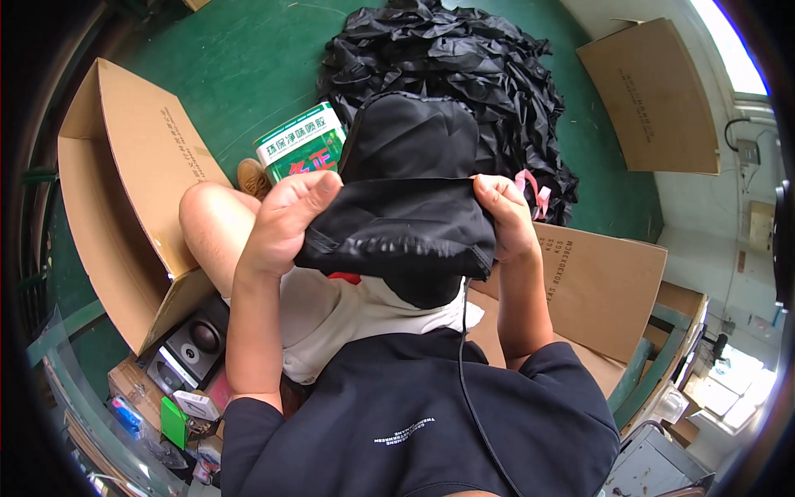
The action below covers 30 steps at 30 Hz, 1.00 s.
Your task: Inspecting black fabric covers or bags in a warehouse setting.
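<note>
A black fabric piece (399,214) is stretched between my two hands, in front of my body. My left hand (290,219) pinches its left end, thumb on top. At the right end my right hand (507,214) grips it the same way. A seam or folded band runs along the near edge of the cloth. Just beyond it lies a rounded black fabric part (414,137); whether the two are joined I cannot tell. Behind that spreads a large heap of black fabric pieces (447,54). A pink ribbon or strip (538,197) hangs beside my right hand.
A green and white can (302,142) stands beyond my left hand. Open cardboard boxes flank me, one at the left (124,178), one at the right (600,282). Another carton (654,99) sits by the wall. A black speaker (195,340) and small packages are at lower left.
</note>
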Available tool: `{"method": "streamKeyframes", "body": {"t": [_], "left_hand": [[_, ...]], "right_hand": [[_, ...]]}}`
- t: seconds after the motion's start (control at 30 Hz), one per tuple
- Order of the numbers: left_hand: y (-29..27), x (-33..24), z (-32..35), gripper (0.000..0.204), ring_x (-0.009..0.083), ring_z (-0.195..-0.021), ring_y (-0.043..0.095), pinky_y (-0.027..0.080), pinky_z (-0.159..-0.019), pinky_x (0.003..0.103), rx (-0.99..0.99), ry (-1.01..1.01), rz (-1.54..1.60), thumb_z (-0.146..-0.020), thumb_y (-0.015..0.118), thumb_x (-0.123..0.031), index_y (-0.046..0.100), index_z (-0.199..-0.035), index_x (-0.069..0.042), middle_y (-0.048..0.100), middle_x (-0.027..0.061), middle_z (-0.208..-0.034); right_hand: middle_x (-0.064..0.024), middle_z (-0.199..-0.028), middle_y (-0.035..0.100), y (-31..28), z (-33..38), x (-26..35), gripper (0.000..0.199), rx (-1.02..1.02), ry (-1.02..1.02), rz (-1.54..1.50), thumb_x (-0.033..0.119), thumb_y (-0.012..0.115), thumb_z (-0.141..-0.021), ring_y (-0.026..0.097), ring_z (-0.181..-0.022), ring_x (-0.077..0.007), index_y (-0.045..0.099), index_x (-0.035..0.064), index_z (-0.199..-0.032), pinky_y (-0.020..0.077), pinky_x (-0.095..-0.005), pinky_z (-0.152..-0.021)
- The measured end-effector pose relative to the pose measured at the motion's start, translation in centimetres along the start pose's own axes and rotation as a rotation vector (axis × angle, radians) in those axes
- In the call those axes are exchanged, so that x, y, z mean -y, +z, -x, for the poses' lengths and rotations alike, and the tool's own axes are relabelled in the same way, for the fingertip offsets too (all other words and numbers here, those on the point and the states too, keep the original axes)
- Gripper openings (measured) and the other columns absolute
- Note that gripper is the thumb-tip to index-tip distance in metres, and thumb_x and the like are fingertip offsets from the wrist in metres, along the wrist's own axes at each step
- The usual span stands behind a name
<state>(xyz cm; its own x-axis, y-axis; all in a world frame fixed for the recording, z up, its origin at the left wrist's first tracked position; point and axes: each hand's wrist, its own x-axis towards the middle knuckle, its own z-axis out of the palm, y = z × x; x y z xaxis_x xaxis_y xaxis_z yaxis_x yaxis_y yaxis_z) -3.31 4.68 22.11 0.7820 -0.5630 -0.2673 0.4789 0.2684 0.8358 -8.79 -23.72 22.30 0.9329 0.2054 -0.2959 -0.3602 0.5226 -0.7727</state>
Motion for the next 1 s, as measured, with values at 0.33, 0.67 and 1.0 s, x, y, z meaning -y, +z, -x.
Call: {"method": "streamKeyframes", "body": {"t": [0.33,0.67,1.0], "left_hand": [[0.0,-0.4,-10.4,0.032,0.0086,-0.072,0.061,0.049,-0.069,0.025,-0.051,0.007,-0.119,-0.097,0.061,-0.029,0.070,-0.087,0.001,0.071,0.0042,-0.083],[-5.7,4.0,-16.0,0.034,0.0162,-0.078,0.068,0.055,-0.072,0.028,-0.212,-0.193,-0.241,-0.095,0.063,-0.027,0.071,-0.100,0.005,0.072,0.0099,-0.092],[-4.2,9.4,-12.0,0.039,0.0088,-0.070,0.056,0.045,-0.071,0.024,-0.543,0.108,-0.030,-0.097,0.060,-0.034,0.072,-0.091,0.003,0.068,0.0021,-0.078]], "right_hand": [[0.0004,-0.080,0.066,-6.7,-7.8,5.7,0.017,-0.161,-0.043,0.414,0.018,0.062,-0.096,0.059,-0.066,-0.0051,0.065,0.0018,-0.091,0.0488,-0.0217,-0.063],[-0.0044,-0.086,0.069,-16.5,-16.7,-0.4,0.015,-0.191,0.178,0.498,0.012,0.062,-0.094,0.065,-0.071,-0.0098,0.069,-0.0016,-0.095,0.0544,-0.0256,-0.070],[-0.0043,-0.087,0.067,-13.1,-17.9,0.8,0.011,-0.127,0.152,0.385,0.006,0.063,-0.089,0.064,-0.073,-0.0105,0.067,0.0008,-0.098,0.0544,-0.0254,-0.070]]}}
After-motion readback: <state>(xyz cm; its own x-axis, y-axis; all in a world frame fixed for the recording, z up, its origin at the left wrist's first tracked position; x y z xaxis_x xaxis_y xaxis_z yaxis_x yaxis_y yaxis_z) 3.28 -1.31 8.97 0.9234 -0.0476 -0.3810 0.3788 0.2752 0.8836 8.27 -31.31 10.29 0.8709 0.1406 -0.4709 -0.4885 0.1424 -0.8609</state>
